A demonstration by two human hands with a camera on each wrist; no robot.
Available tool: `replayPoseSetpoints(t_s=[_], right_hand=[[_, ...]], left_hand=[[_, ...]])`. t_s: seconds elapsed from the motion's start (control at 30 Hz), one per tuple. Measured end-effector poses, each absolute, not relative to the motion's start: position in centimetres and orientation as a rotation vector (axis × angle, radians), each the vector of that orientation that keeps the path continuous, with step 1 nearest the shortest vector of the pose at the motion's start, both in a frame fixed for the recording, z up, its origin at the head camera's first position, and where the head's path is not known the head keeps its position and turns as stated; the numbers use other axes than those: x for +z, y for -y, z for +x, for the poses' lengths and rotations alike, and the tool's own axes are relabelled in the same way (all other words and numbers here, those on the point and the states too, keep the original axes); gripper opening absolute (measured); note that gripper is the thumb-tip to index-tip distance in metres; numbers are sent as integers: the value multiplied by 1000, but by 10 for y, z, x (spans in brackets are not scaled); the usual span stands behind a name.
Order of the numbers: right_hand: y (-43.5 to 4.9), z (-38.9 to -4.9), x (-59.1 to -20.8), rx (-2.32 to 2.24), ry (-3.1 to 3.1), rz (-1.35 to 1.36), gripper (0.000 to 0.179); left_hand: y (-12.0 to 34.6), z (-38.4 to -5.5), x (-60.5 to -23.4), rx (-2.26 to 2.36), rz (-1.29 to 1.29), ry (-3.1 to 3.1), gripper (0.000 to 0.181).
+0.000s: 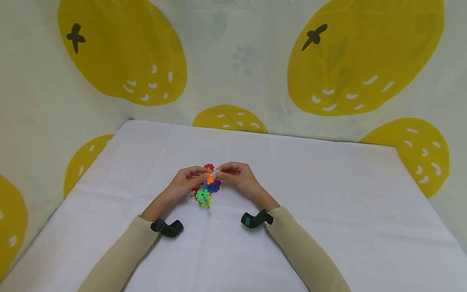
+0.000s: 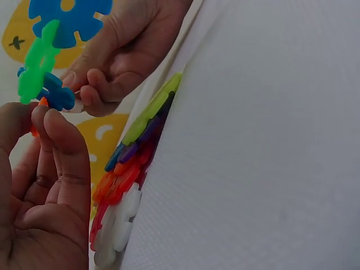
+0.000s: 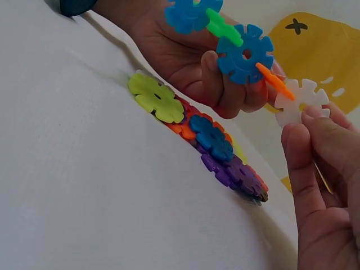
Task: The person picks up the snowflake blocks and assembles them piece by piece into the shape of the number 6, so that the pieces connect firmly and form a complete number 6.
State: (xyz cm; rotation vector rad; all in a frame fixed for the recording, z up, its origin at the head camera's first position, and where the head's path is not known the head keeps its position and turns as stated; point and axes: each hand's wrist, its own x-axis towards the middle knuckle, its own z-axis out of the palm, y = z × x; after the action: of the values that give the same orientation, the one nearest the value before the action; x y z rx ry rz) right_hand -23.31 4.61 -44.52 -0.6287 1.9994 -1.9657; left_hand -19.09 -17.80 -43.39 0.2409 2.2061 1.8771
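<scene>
A short chain of notched plastic snowflake discs hangs between my two hands: a blue disc (image 2: 70,22), a green disc (image 3: 224,27), another blue disc (image 3: 246,53), an orange disc (image 3: 274,81) and a white disc (image 3: 304,97), slotted edge to edge. My left hand (image 1: 182,182) pinches the orange disc between thumb and fingers. From the other side, my right hand (image 1: 240,178) pinches the white disc by its rim, thumb in front. Orange and white meet at their edges between the fingertips.
Below the hands, a loose pile of discs lies on the white-covered table (image 1: 310,202). It includes a yellow-green disc (image 3: 156,98), a blue disc (image 3: 211,136) and a purple disc (image 3: 242,175). A cloth with yellow fruit prints (image 1: 237,81) hangs behind the table.
</scene>
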Motion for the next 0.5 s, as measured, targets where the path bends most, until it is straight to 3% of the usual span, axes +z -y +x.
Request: replayPoseSetpoints(t_s=[0.23, 0.5], right_hand=[[-44, -233, -446, -1899, -2017, -631, 26], [-39, -225, -444, -1654, -1952, -910, 22]], left_hand=[[182, -192, -437, 2026, 205, -2183, 32], [187, -194, -439, 2139, 253, -2107, 21]])
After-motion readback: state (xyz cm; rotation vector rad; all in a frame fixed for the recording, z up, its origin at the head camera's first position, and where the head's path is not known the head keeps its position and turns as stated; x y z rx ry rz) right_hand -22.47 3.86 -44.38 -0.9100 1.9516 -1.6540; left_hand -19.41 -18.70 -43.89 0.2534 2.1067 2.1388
